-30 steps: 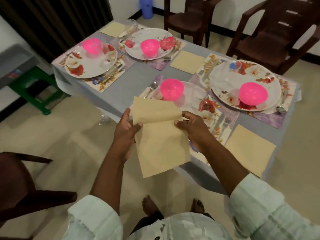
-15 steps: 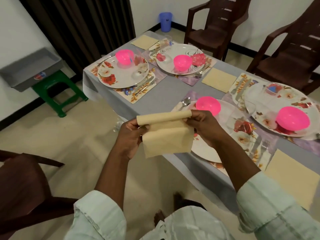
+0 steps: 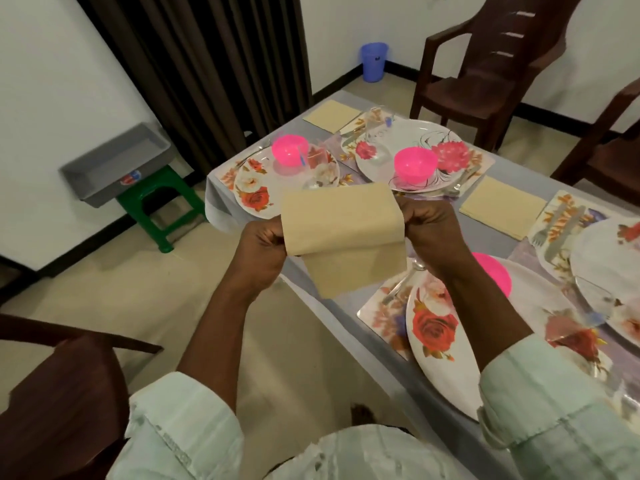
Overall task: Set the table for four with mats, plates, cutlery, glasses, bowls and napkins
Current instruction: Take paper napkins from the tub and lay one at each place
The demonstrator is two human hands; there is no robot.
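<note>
Left hand (image 3: 261, 249) and right hand (image 3: 427, 232), both fisted, grip a matte tan napkin (image 3: 343, 233) folded into 2 rectangular layers.

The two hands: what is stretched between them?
In the head view, a tan napkin spans between the left hand and the right hand, each gripping one side. Its top is folded over and its lower flap hangs free.

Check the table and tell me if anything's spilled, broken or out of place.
Nothing spilled or broken shows. One tan napkin is off the table, held folded between the left hand and right hand. Two napkins already lie flat.
</note>
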